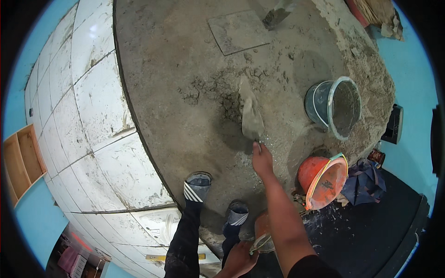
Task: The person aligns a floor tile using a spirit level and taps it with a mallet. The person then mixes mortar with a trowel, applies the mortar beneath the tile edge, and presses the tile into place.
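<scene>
My right hand [262, 160] grips a trowel [251, 116], its grey-caked blade lying over a crumbly patch of wet mortar [222, 102] on the grey screed floor [153, 55]. My left hand [238, 259], low in the view, is closed on the rim or handle of a bucket [264, 222] that is partly hidden behind my right forearm. My feet, in dark striped slides [197, 190], stand on the screed. Farther up lie a square grey board [236, 32] and a second mortar-coated tool [277, 15].
White tiles [99, 92] cover the left, with a yellow level [155, 257] near the lower edge and a wooden shelf [25, 162] beyond. A grey bucket [320, 104], a tipped orange bucket [313, 173], a dark cloth bag [364, 185] and black sheeting [371, 236] lie at the right.
</scene>
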Demonstrator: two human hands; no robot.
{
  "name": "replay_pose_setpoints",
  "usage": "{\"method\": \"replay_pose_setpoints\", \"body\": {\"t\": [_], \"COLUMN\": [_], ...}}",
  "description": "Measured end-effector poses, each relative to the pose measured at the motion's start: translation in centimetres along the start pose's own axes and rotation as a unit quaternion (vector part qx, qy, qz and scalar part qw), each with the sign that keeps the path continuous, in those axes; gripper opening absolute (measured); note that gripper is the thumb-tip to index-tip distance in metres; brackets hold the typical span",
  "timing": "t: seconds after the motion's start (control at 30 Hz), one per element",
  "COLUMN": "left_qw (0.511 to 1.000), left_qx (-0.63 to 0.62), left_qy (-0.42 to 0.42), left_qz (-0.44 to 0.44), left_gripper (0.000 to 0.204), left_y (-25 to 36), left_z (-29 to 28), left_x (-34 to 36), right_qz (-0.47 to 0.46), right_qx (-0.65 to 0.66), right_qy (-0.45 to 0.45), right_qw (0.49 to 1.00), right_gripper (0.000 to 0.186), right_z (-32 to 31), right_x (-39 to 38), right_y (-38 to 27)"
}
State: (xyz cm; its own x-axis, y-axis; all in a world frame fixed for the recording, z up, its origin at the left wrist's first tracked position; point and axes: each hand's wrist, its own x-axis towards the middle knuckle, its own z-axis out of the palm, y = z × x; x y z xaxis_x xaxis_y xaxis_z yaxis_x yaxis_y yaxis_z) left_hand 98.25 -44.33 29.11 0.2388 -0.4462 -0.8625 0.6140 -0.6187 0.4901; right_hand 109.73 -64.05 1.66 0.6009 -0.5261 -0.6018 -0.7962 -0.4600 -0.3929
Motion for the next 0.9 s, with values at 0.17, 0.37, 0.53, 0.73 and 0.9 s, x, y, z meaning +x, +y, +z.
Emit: {"method": "replay_pose_setpoints", "body": {"t": [0.17, 0.37, 0.53, 0.73, 0.9], "left_qw": [1.0, 0.996, 0.994, 0.996, 0.995], "left_qx": [-0.015, 0.092, 0.084, 0.068, 0.076], "left_qy": [-0.018, -0.004, 0.029, 0.026, 0.007], "left_qz": [-0.015, 0.017, 0.068, 0.054, 0.061], "left_gripper": [0.036, 0.036, 0.04, 0.039, 0.038], "left_y": [0.5, -4.4, -2.5, -2.6, -2.3], "left_z": [-0.1, 3.1, 1.3, 1.4, 1.7], "left_x": [0.3, 0.4, 0.5, 0.2, 0.5], "right_qz": [0.043, -0.036, 0.044, 0.095, 0.051], "right_qx": [0.182, 0.077, 0.012, -0.04, -0.081], "right_qy": [0.035, 0.133, 0.039, 0.06, 0.07], "right_qw": [0.982, 0.988, 0.998, 0.993, 0.993], "right_gripper": [0.049, 0.049, 0.051, 0.048, 0.045], "right_z": [-2.0, 1.2, 0.8, -5.5, -3.9], "right_x": [1.1, 7.5, -0.7, -0.8, 1.4], "right_y": [2.4, -4.3, 4.2, 2.1, -1.8]}}
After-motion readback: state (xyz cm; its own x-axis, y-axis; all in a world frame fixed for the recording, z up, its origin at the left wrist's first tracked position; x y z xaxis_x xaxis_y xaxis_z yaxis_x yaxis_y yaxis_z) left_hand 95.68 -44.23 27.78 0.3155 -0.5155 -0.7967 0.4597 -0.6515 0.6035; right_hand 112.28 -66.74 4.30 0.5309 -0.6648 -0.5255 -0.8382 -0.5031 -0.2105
